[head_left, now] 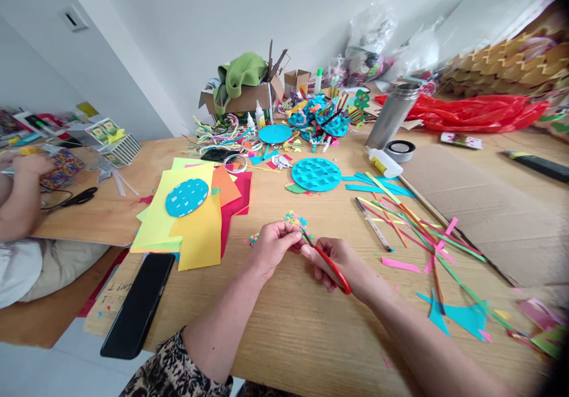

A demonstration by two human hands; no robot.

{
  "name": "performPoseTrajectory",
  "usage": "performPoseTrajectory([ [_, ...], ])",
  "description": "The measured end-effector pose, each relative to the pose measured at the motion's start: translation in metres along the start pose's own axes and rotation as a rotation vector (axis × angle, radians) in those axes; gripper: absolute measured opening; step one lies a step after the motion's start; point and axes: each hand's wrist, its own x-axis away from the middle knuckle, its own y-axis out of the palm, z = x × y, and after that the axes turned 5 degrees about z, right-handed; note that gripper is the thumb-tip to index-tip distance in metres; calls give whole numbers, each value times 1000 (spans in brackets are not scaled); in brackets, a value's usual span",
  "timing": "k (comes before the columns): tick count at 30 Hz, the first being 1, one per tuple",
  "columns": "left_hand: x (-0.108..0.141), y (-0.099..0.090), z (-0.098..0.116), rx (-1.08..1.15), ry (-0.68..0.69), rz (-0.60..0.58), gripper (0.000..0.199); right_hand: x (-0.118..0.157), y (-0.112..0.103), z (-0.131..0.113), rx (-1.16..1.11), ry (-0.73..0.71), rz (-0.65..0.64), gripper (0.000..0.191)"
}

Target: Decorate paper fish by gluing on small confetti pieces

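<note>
My right hand (329, 261) is closed on red-handled scissors (332, 268), whose dark blades point up and left toward my left fingertips. My left hand (278, 244) is pinched just left of the blades; whatever lies between its thumb and fingers is too small to make out. Beyond both hands is a small heap of colourful paper bits (293, 218). Farther back lies a blue oval (316, 175) with a woven-looking surface. To the left, a blue oval with pale marks (186, 198) rests on yellow paper sheets (155, 216).
A black phone (138, 305) lies at the left edge. Paper strips (418, 231), a pen (373, 224), a glue bottle (384, 163), a metal flask (393, 115) and cardboard (489, 207) are at the right. A filled box (242, 98) stands behind. Another person's arm (22, 195) is far left.
</note>
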Motion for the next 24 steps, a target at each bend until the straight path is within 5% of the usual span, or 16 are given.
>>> performPoseTrajectory([
  [24, 0, -1, -2, 17, -9, -8, 25, 2, 0, -2, -16, 5, -19, 56],
])
